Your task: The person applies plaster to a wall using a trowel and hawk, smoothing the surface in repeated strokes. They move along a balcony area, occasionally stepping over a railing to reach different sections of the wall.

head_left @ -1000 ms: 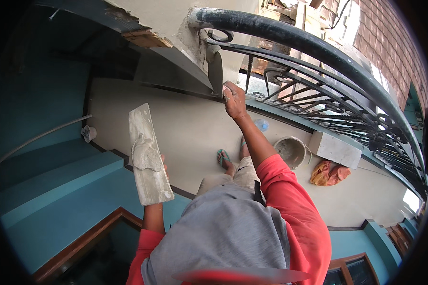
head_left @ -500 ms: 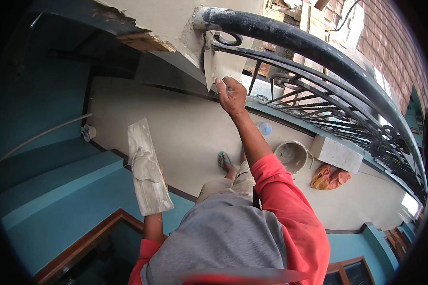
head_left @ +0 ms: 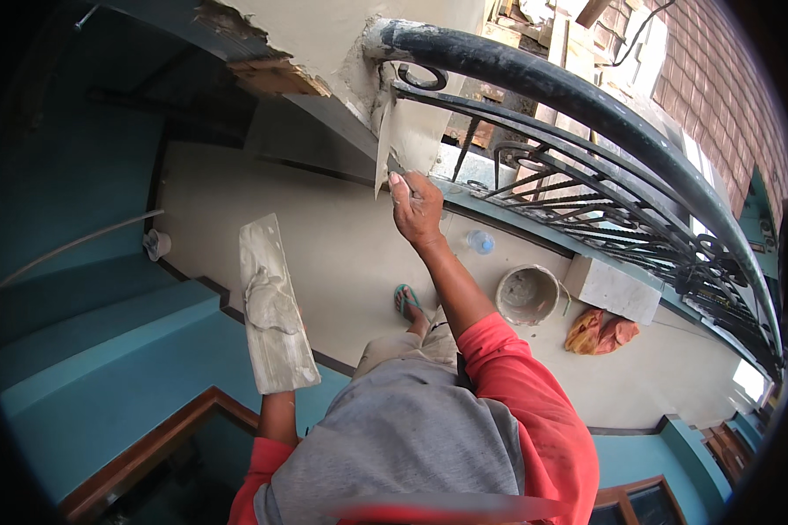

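My left hand (head_left: 303, 322) holds up a long, narrow plaster board (head_left: 274, 350) from beneath; most of its fingers are hidden under it. A mound of wet grey plaster (head_left: 267, 297) lies across the board's middle. My right hand (head_left: 418, 208) is closed round the handle of a putty knife (head_left: 382, 162), whose pale blade stands nearly edge-on. That blade is close by the plastered wall end (head_left: 416, 131), below the spot where the railing's handrail meets the wall. I cannot tell whether it touches the wall.
A black iron railing (head_left: 578, 83) curves along the right. On the floor are a plaster-smeared bucket (head_left: 528, 296), a clear bottle (head_left: 481, 241), a pale block (head_left: 613, 287) and an orange cloth (head_left: 601, 332). A broken wall edge (head_left: 280, 77) juts out at upper left.
My right hand has drawn the putty knife down and slightly back toward me, along the wall end. The plaster board in my left hand has barely moved.
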The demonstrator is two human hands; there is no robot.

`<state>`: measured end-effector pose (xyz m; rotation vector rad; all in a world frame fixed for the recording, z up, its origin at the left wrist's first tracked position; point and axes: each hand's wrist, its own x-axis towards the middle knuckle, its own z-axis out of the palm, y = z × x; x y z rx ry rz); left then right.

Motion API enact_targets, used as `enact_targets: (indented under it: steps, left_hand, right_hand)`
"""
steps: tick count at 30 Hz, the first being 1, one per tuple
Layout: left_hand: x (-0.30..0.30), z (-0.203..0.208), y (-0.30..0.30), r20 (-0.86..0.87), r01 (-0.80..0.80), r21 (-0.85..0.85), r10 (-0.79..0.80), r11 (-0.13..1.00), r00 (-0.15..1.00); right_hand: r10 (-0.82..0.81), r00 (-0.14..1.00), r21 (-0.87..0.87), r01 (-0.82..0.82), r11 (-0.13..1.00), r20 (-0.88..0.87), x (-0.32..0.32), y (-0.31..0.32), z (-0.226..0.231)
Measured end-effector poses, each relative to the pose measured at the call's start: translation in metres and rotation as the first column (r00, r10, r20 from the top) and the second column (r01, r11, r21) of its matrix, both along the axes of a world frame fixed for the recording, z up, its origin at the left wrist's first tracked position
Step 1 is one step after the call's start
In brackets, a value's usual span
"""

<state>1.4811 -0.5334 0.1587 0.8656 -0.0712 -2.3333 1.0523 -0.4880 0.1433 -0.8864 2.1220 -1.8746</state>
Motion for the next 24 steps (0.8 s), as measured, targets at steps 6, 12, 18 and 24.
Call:
enact_targets:
  steps: [6,12,18,24]
  left_hand:
    - [0.025,-0.021,0.003,0.069,-0.096,0.093,0.090,0.991,0.994]
    - [0.014,0.001,0.012,0.131,0.011,-0.023,-0.008,1.000,0.991]
    - [-0.019,0.017,-0.004,-0.247,0.180,0.046,-0.164,0.983,0.955]
    - [-0.011,0.016,0.003,-0.141,0.107,0.043,-0.100,0.993,0.985]
  right_hand:
    - [-0.019,0.998,0.110,0.013,0.994,0.055,-0.025,-0.020,0.025]
    - [0.026,0.996,0.130,-0.037,0.991,0.089,-0.006,-0.007,0.038]
    - [0.099,0.994,0.095,-0.102,0.990,0.036,0.027,0.015,0.034]
    - [0.008,0.992,0.049,-0.015,0.999,0.128,0.010,0.004,0.041]
